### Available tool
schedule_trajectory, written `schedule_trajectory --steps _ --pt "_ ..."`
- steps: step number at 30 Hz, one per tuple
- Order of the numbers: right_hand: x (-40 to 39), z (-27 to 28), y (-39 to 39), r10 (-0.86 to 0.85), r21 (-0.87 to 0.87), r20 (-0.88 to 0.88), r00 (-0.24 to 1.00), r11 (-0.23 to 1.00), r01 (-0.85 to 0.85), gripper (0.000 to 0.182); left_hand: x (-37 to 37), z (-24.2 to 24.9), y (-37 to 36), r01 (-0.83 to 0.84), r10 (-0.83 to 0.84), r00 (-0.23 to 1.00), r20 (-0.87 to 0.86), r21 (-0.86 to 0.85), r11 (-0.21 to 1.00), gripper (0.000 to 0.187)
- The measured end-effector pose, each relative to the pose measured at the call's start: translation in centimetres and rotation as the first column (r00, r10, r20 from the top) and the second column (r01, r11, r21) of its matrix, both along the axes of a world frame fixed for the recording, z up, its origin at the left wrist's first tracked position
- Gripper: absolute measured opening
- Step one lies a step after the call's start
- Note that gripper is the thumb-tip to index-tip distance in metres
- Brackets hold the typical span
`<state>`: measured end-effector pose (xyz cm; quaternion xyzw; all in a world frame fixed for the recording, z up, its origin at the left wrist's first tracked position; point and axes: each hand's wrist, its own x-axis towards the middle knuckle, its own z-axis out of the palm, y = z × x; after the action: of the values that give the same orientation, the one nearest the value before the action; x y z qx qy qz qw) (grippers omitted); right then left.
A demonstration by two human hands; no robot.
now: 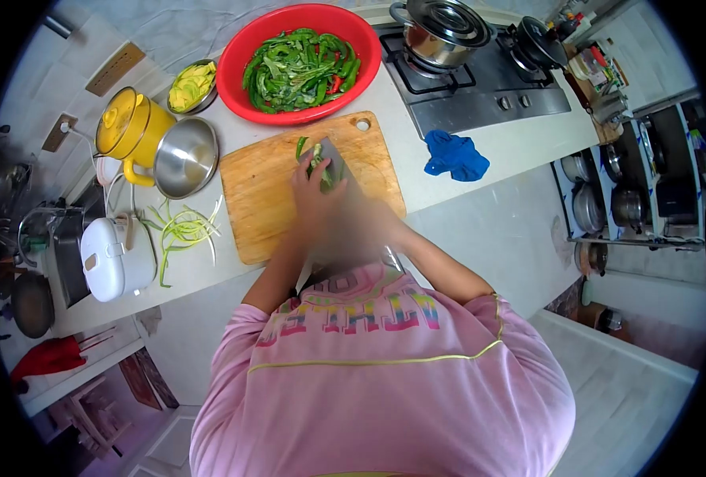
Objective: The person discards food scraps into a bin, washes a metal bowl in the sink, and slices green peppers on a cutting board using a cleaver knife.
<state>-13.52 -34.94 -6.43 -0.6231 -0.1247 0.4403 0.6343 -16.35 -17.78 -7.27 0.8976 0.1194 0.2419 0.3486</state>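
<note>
A wooden cutting board (257, 191) lies on the counter. On its right half is a wide grey knife blade (339, 161), pointing away from me. My left hand (315, 195) has its fingers bent over green pepper pieces (316, 157) beside and on the blade. My right hand (375, 222) is closed at the near end of the knife; blur covers much of it and hides the handle. Beyond the board, a red basin (234, 75) holds cut green peppers (297, 71) with a few red bits.
Left of the board are green stringy trimmings (184, 229), a steel bowl (186, 159), a yellow pot (142, 131), a white appliance (114, 262) and a bowl of yellow-green slices (192, 87). A blue cloth (456, 156) lies right, near a stove (480, 99) with a steel pot (440, 44).
</note>
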Motion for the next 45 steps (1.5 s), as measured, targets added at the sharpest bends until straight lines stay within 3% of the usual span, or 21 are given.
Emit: schedule_trajectory --steps 5,8,11,18,20,21,23,24,25,26,30,31,34,37,40,45 --pt "0.4 3.8 -1.7 -0.028 -0.017 -0.256 0.966 1.0 0.024 0.013 -0.9 2.2 -1.2 0.037 -0.04 0.998 -0.054 -0.065 0.997 0.052" --pt "0.7 7.4 -2.2 0.032 -0.119 -0.192 0.981 0.991 -0.056 0.015 -0.8 4.5 -1.9 0.062 -0.063 0.997 -0.044 -0.036 0.997 0.052" --pt "1.7 9.8 -2.4 0.082 -0.096 -0.168 0.982 0.99 -0.099 0.015 0.4 7.1 -1.9 0.087 -0.087 0.995 0.053 0.008 0.996 0.053" --pt "10.6 13.3 5.2 -0.06 -0.033 0.184 0.981 0.997 0.067 0.01 12.7 13.1 7.0 0.195 -0.231 0.943 0.239 0.164 0.967 0.051" --pt "14.1 13.7 7.5 -0.037 -0.102 0.402 0.915 0.991 0.084 0.012 16.7 12.1 11.0 0.118 -0.2 0.958 0.205 0.353 0.928 0.049" --pt "14.9 13.7 7.8 -0.053 -0.123 0.423 0.905 0.986 0.115 0.012 17.2 11.2 12.5 0.035 -0.095 0.99 0.105 0.47 0.882 0.047" --pt "16.4 13.5 7.7 -0.08 -0.165 0.47 0.879 0.97 0.177 0.011 17.2 10.2 13.5 -0.102 0.079 0.994 0.074 0.388 0.916 0.045" --pt "16.6 13.2 7.1 -0.102 -0.136 0.424 0.9 0.975 0.175 0.011 16.7 9.7 13.8 -0.17 0.164 0.985 0.046 0.344 0.923 0.044" --pt "16.6 12.9 6.0 -0.123 -0.108 0.377 0.918 0.979 0.175 0.011 15.4 10.1 13.8 -0.177 0.117 0.977 0.178 0.368 0.913 0.033" --pt "16.4 12.6 5.1 -0.139 -0.083 0.327 0.935 0.981 0.175 0.011 14.0 10.2 13.3 -0.17 0.119 0.978 0.172 0.324 0.931 0.027" --pt "13.6 12.1 1.8 -0.264 0.05 0.134 0.955 0.965 0.259 0.012 7.6 6.8 8.9 -0.037 0.037 0.999 0.003 0.105 0.994 0.014" --pt "12.8 11.9 0.8 -0.277 0.057 0.086 0.957 0.96 0.273 0.013 6.6 5.2 8.1 0.006 -0.001 0.999 -0.041 0.128 0.992 0.016" --pt "10.4 9.0 -2.5 -0.323 0.041 -0.031 0.946 0.945 0.324 0.017 5.2 2.1 6.5 -0.005 -0.007 0.999 0.041 0.29 0.957 0.018" --pt "8.1 6.9 -5.4 -0.278 0.007 -0.16 0.947 0.959 0.283 0.019 5.6 -0.3 7.8 0.037 -0.038 0.999 -0.005 0.319 0.947 0.026" --pt "5.8 4.6 -6.8 -0.306 -0.006 -0.306 0.901 0.948 0.32 0.022 5.8 1.3 7.6 0.067 -0.063 0.997 -0.049 0.089 0.994 0.027" --pt "4.3 2.0 -5.5 -0.34 0.023 -0.392 0.855 0.925 0.378 0.02 7.8 0.5 8.4 -0.02 0.031 0.996 -0.083 0.125 0.992 0.033"
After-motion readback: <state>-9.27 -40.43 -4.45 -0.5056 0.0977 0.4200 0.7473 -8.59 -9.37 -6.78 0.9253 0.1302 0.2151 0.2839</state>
